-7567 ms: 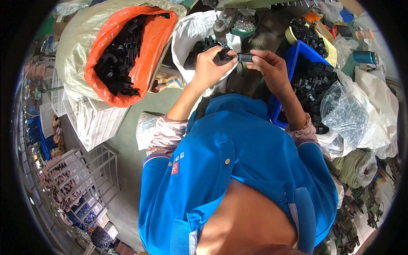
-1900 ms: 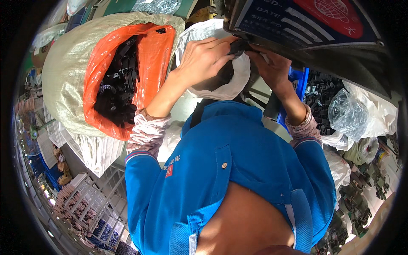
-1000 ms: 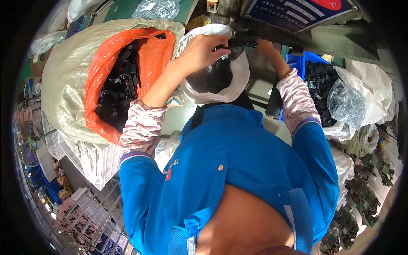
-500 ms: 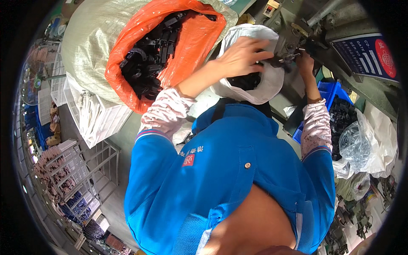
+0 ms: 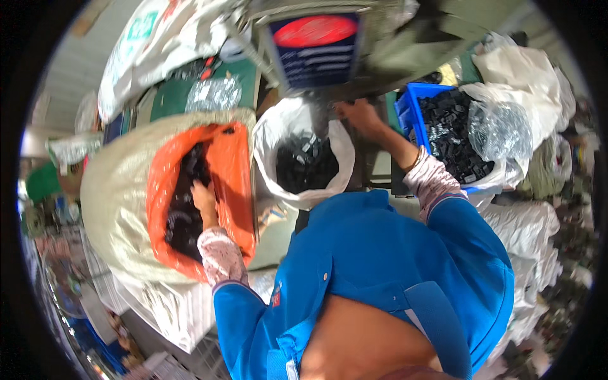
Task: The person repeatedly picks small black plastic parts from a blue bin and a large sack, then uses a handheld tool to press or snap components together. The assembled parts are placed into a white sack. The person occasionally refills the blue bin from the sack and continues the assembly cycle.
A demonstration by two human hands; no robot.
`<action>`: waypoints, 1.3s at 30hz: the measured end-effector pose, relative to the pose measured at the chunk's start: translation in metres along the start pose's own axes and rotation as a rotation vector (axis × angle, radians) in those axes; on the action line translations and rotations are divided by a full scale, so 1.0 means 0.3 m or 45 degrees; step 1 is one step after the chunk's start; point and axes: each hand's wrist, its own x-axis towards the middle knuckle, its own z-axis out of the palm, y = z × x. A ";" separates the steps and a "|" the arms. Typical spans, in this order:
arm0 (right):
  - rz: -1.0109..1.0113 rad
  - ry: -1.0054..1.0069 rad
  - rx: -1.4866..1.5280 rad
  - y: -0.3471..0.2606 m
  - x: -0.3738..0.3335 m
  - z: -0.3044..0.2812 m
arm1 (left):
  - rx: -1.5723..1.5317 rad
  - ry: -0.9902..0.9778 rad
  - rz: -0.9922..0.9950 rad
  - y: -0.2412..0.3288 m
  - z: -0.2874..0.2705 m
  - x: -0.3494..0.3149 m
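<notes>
My left hand (image 5: 204, 201) reaches into the orange plastic liner (image 5: 233, 171) of a large woven sack (image 5: 117, 190), touching the dark plastic parts (image 5: 182, 221) inside. Its fingertips blur into the parts, so whether it grips one is unclear. Beside the machine (image 5: 386, 44), my right hand (image 5: 360, 118) is closed just past the right rim of a white-lined container (image 5: 345, 158). What its fingers hold is too blurred to make out. Black parts (image 5: 307, 164) lie in that container, below the machine's lower end.
At the right stands a blue bin (image 5: 411, 101) of black parts, with a clear plastic bag (image 5: 500, 130) over its edge. White sacks (image 5: 525, 63) lie behind it. The machine, bearing a dark label plate (image 5: 315, 54), overhangs the white-lined container. White crates and bundles (image 5: 171, 310) sit at the lower left.
The view has turned to the right. My left hand has gone from above the white-lined container into the orange-lined sack. My right hand stays by the machine.
</notes>
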 end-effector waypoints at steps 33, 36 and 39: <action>-0.852 0.291 0.172 -0.090 -0.088 0.143 | -2.247 -0.524 -0.034 0.826 -0.206 -0.738; -0.806 0.213 0.160 -0.071 -0.082 0.163 | -2.448 -0.931 -0.249 0.908 -0.162 -0.733; -0.737 0.169 0.044 -0.011 -0.068 0.166 | -2.436 -1.168 -0.358 1.014 -0.131 -0.750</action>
